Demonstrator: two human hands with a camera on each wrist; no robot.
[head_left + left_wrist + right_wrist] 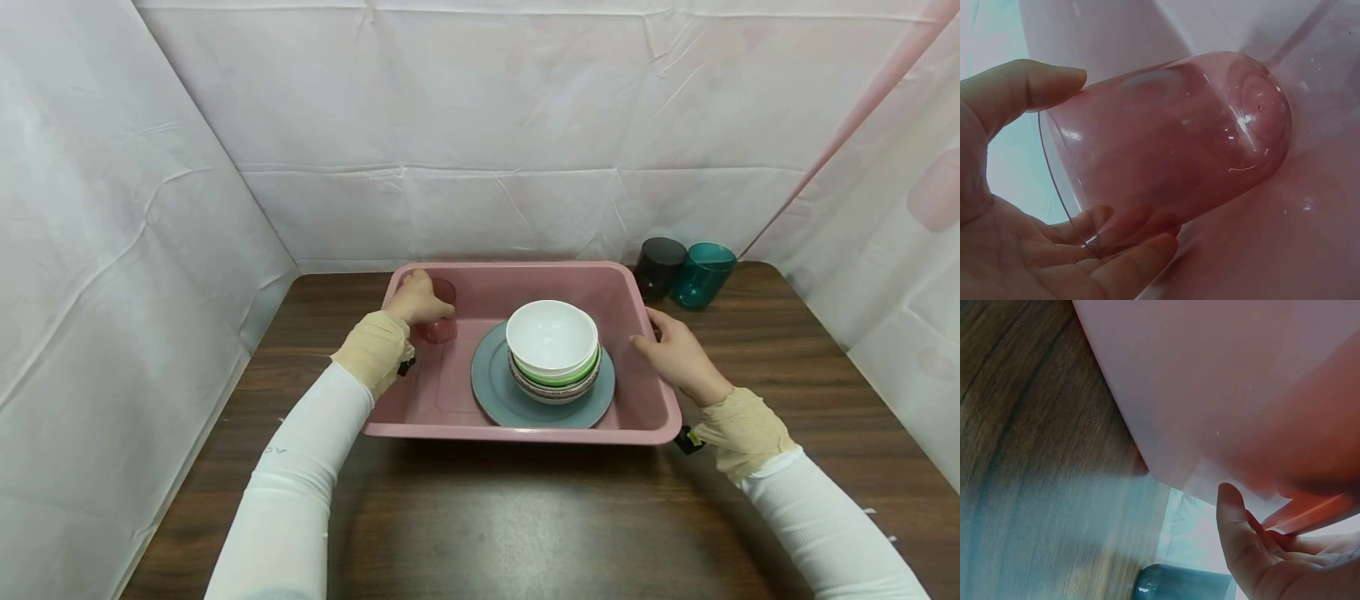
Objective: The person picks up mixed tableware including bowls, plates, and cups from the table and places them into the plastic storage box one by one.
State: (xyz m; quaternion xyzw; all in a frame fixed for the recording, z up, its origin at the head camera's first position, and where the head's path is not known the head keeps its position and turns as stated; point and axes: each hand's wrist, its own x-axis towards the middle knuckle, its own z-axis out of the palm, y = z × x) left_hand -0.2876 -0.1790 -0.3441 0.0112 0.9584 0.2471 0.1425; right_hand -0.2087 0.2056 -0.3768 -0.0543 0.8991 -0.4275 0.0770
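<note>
A pink plastic basin [517,435] stands on the wooden table. Inside its left end, my left hand [415,300] holds a clear pink cup [441,332]. The left wrist view has the thumb on one side of the cup [1166,144] near its mouth and fingers on the other, its base pointing away from the palm. At the basin's right side, my right hand [678,354] grips the rim. A grey-blue plate [491,387] lies on the basin floor, bearing stacked bowls: a white one [551,333] on top, a green-edged one [558,381] and a brown-rimmed one lower.
Behind the basin's right corner, a dark cup [660,267] and a teal cup [703,275] stand side by side on the table [525,517]. White sheeting [510,125] hangs behind the table and along both sides.
</note>
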